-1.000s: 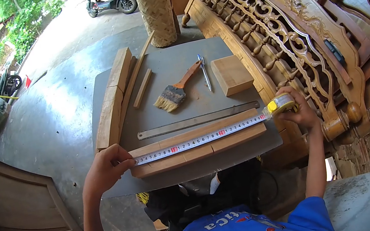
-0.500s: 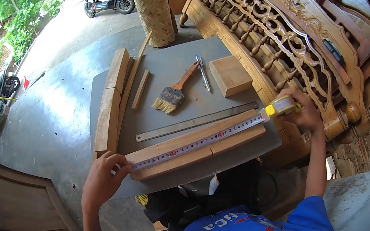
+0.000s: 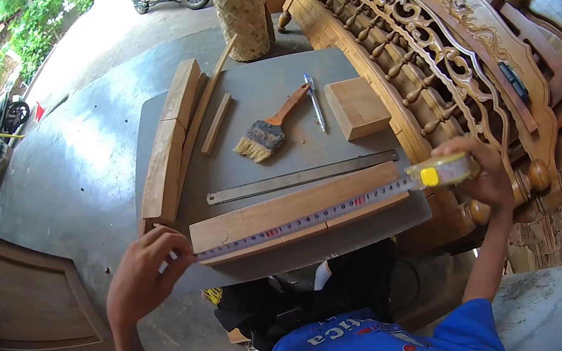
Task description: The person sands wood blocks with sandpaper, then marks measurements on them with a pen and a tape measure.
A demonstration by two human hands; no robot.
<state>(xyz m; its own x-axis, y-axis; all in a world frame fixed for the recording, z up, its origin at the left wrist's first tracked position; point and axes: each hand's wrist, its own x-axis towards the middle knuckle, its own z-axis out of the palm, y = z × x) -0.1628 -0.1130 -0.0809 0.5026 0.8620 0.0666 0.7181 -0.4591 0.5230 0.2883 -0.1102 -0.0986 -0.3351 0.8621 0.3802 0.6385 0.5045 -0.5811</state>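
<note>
A curved wooden piece [image 3: 258,217] lies across the near part of the grey table [image 3: 379,222]. The tape measure blade [image 3: 304,221] stretches along it from end to end. My left hand [image 3: 144,275] pinches the blade's left end beside the wood. At the right end, my right hand [image 3: 480,174] is wrapped round the yellow tape measure case [image 3: 445,170]. Just beyond the wood lies a flat metal ruler-like strip [image 3: 304,176].
Farther back on the table are a brush [image 3: 267,136], a pen [image 3: 315,102], a wooden block [image 3: 358,108], a small stick [image 3: 216,124] and long curved pieces [image 3: 170,142]. Carved furniture [image 3: 416,46] stands at the right, a woven column [image 3: 242,9] behind.
My right hand and the tape case have shifted right, and my left hand slightly left. The blade now sits nearer the wood's front edge. The view has shifted slightly.
</note>
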